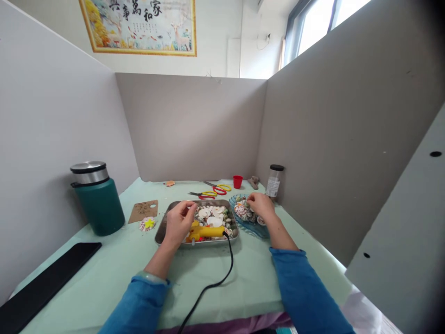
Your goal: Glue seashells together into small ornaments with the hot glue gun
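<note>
My left hand [180,221] is over the left part of a metal tray [160,234], thumb and fingertips brought together. Whatever may be between them is too small to make out. Shells [214,214] and small stones fill the tray, and a yellow glue gun [210,232] lies across its front, its black cord running down toward me. On the right, my right hand [261,204] reaches into a blue glass dish [259,230] of small shells [241,209]. Its fingers are closed at the pile, and their tips are partly hidden.
A flower-like piece with a yellow star [149,224] lies beside a brown card [142,211]. Behind the tray are scissors [205,195] and a red cup [238,181]. A green flask [99,204] stands left, a clear jar [274,182] right. Grey panels [194,125] surround the table.
</note>
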`<move>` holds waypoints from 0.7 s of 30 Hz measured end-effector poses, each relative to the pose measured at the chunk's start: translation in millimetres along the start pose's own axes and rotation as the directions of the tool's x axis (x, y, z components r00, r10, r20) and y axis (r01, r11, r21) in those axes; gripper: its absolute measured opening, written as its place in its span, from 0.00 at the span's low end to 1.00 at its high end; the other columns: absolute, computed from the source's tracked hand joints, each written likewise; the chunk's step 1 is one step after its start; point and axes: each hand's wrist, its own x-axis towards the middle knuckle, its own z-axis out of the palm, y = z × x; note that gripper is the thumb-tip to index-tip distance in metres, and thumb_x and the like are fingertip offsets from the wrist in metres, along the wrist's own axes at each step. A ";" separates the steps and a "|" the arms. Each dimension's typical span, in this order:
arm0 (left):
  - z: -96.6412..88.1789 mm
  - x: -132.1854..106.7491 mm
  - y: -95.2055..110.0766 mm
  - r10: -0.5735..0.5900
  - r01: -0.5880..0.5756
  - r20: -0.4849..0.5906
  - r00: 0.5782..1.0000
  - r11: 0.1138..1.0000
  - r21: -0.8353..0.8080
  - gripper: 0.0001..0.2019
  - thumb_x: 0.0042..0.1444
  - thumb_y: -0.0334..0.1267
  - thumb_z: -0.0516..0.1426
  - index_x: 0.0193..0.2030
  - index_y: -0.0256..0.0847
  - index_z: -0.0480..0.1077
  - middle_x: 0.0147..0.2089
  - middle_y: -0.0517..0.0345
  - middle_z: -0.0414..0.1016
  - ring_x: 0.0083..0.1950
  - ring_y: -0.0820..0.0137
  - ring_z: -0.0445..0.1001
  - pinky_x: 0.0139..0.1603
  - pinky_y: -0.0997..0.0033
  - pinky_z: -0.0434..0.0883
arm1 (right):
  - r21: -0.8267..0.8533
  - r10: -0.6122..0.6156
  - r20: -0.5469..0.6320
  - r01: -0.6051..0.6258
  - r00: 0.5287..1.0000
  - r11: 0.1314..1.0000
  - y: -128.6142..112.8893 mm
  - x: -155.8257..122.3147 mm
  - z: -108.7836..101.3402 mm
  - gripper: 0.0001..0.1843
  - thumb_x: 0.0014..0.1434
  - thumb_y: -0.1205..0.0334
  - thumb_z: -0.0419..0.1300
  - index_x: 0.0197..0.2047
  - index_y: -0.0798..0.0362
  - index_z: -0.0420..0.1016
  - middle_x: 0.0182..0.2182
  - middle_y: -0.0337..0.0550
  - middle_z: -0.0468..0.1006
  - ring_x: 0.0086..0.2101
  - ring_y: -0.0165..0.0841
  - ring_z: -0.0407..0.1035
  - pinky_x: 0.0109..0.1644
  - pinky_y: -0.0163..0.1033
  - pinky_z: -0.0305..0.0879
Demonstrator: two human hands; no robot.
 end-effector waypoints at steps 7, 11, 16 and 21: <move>-0.8 0.0 3.8 -0.027 0.027 0.004 1.000 0.999 -0.017 0.12 0.56 0.45 0.53 0.33 0.39 0.71 0.21 0.62 0.69 0.22 0.74 0.66 0.26 0.77 0.63 | -0.053 0.064 -0.097 -0.069 0.993 0.996 -4.1 -2.3 -6.6 0.13 0.57 0.58 0.53 0.37 0.50 0.79 0.34 0.46 0.79 0.36 0.38 0.71 0.36 0.37 0.59; -4.0 -1.0 10.9 -0.097 0.096 -0.004 0.995 0.992 -0.080 0.14 0.57 0.47 0.52 0.31 0.39 0.70 0.18 0.64 0.66 0.21 0.74 0.65 0.26 0.77 0.63 | -0.005 0.027 -0.160 -0.028 0.987 1.000 -9.5 -5.0 -13.3 0.18 0.60 0.56 0.48 0.41 0.51 0.77 0.36 0.48 0.79 0.37 0.39 0.71 0.37 0.38 0.59; -4.0 1.3 13.5 -0.207 0.182 -0.060 0.977 0.942 -0.281 0.18 0.57 0.48 0.51 0.22 0.40 0.65 0.16 0.63 0.65 0.19 0.75 0.64 0.26 0.77 0.64 | 0.136 -0.206 -0.048 0.211 0.977 0.968 -32.6 -17.9 -9.1 0.17 0.59 0.54 0.50 0.35 0.52 0.78 0.31 0.41 0.79 0.32 0.33 0.70 0.36 0.34 0.61; -3.7 7.5 9.8 -0.370 0.228 -0.116 0.922 0.760 -0.608 0.21 0.55 0.51 0.52 0.17 0.41 0.55 0.15 0.66 0.61 0.13 0.80 0.55 0.22 0.76 0.66 | 0.429 -0.661 0.254 0.530 0.706 0.732 -66.4 -44.1 1.4 0.16 0.56 0.51 0.56 0.38 0.52 0.77 0.34 0.40 0.79 0.33 0.32 0.70 0.35 0.33 0.60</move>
